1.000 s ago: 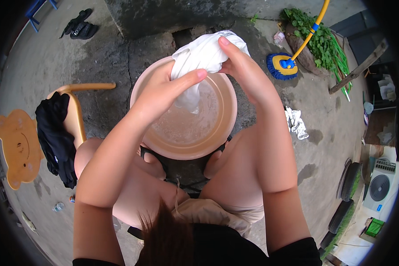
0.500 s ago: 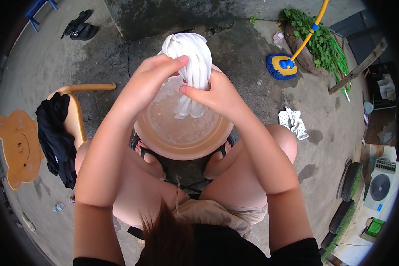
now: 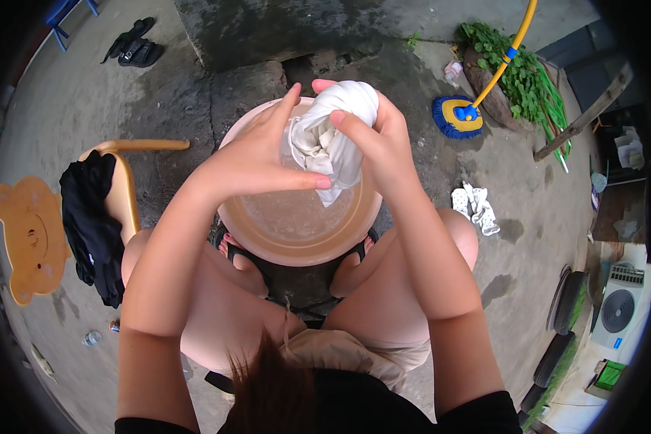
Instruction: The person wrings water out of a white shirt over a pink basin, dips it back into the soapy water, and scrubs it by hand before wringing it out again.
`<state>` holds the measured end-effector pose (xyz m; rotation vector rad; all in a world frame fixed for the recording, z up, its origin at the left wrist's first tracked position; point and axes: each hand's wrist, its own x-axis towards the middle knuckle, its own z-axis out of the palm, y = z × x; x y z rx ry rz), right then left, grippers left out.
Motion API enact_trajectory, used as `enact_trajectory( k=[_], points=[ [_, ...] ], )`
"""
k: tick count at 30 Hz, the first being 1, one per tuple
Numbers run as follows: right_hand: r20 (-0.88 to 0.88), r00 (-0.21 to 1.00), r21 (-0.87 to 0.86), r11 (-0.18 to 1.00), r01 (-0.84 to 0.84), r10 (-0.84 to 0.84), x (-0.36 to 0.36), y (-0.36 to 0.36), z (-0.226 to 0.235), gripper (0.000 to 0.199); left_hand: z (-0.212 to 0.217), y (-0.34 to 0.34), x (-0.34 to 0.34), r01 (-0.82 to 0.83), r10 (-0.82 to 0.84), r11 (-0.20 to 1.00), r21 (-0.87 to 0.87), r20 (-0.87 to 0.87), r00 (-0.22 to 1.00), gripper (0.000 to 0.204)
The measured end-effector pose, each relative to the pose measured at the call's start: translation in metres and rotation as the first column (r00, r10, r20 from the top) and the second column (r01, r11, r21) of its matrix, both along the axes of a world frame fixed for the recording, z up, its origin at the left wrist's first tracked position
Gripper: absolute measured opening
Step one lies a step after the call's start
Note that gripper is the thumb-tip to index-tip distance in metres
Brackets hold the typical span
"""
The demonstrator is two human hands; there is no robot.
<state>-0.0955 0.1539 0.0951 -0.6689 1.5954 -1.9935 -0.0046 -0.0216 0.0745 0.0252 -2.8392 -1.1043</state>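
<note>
A bunched white cloth, wet-looking and folded on itself, is held up over a round pinkish-tan basin. My right hand grips it from the right, thumb pressed on its near face and fingers round the back. On the other side, my left hand is spread, with thumb and fingers wide apart. Its thumb tip overlaps the lower part of the cloth; I cannot tell if it touches. Cloudy, sudsy water fills the basin, which stands on the ground between my feet.
Left of me, black clothing hangs over a tan chair with a smiling-face back. White dotted cloth lies on the concrete at right. Farther off are a blue-and-yellow mop, black sandals, green plants and tires.
The white cloth has gone from a long hanging twist to a compact bundle, lower and slightly right. My left hand has loosened and spread; my right hand has shifted up around the cloth.
</note>
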Motion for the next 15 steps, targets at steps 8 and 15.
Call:
enact_trajectory(
  k=[8,15],
  points=[
    [0.077,0.985,-0.107,0.983,-0.149,0.157,0.002,-0.001,0.006,0.039,-0.011,0.031,-0.019,0.086,-0.121,0.737,0.670,0.006,0.993,0.060],
    [-0.191,0.979,0.270,0.956,0.118,-0.067,-0.016,-0.005,-0.001,0.070,-0.012,0.036,-0.021,-0.081,-0.041,0.676,0.733,0.146,0.988,0.047]
  ],
)
